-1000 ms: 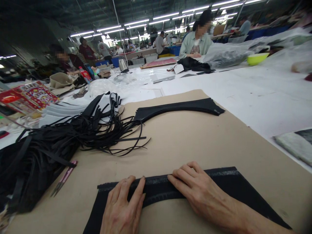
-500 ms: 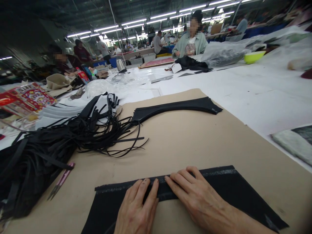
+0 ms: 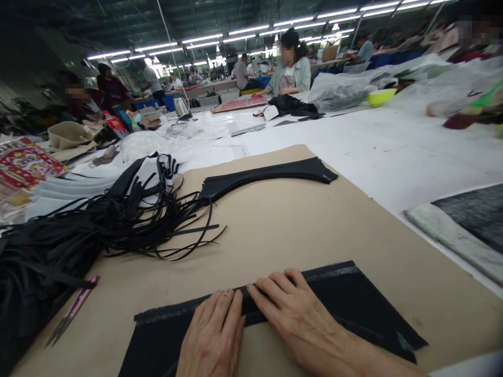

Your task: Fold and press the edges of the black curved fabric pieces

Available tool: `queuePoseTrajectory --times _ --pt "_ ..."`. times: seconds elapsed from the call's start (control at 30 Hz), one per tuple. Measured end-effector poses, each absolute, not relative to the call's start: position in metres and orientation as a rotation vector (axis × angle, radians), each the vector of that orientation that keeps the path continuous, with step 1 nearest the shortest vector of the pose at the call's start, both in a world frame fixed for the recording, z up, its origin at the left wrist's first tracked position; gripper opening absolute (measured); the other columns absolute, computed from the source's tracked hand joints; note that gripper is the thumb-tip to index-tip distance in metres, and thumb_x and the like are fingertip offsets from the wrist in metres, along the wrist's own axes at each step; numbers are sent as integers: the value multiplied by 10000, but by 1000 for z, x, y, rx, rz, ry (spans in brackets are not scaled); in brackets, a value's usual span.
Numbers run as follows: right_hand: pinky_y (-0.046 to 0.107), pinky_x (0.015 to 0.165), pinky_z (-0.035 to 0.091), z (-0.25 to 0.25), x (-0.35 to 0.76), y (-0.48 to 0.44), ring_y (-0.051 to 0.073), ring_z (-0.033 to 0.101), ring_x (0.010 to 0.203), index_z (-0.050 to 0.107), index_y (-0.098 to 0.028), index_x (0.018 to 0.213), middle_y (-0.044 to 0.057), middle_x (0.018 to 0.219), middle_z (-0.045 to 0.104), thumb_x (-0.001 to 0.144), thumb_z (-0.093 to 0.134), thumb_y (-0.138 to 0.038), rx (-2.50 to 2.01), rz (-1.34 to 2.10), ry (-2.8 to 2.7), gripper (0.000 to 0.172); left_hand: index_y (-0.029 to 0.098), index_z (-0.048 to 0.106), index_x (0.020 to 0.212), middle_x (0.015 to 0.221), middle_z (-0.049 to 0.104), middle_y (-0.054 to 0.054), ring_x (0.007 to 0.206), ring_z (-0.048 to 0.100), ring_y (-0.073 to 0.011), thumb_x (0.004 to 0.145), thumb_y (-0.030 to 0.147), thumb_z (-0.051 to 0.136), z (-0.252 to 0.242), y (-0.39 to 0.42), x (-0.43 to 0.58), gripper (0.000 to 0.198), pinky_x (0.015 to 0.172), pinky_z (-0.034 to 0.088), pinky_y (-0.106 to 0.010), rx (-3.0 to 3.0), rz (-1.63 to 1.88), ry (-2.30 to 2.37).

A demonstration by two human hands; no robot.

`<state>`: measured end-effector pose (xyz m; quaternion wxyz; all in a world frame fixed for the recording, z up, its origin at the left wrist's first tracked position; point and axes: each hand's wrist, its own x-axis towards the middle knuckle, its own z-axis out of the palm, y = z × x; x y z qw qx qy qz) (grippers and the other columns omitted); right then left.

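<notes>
A curved black fabric piece [image 3: 365, 309] lies in front of me, with a shiny, whitish strip along its far edge. My left hand [image 3: 212, 332] has its bent fingers closed on the narrow middle of that edge. Beside it, my right hand [image 3: 296, 317] grips the same edge, its fingertips close to the left ones. The thumbs and the underside of the fabric are mostly hidden. Beyond my hands rests a stack of black curved pieces [image 3: 267, 175]. Pink-handled thread snips [image 3: 74, 309] lie to the left.
Brown paperboard [image 3: 283, 225] covers the table under the work. A tangled heap of black strips [image 3: 98, 225] fills the left side. Farther off are a yellow-green bowl [image 3: 382, 97], clear plastic sheeting [image 3: 341, 89] and a person [image 3: 291, 73] at the table. Dark textured material [image 3: 471, 214] lies at right.
The view has shifted slightly, so most things appear farther left. Both hands stay at the middle of the fabric's edge. The person across the table has bent their head down.
</notes>
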<state>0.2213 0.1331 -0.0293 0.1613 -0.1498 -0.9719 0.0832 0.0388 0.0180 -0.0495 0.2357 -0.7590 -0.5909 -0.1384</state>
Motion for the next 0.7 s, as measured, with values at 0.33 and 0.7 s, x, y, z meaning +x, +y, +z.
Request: queuePoseTrajectory --times 0.33,0.7 --pt "422 907 297 -38 261 134 213 515 1003 538 -168 1277 41 1170 627 821 546 -70 -740 58 -2633 467 178 560 1303 1037 688 -43 943 617 -188 945 249 495 -52 20 34 371 857 449 -303 -2095 -236 -1549" --pt "434 880 351 -34 288 146 226 556 989 589 -178 1234 44 1137 658 727 422 16 -852 -56 -2505 568 219 541 1331 1001 666 -34 955 594 -218 950 261 495 -40 23 51 386 845 437 -334 -2078 -254 -1734"
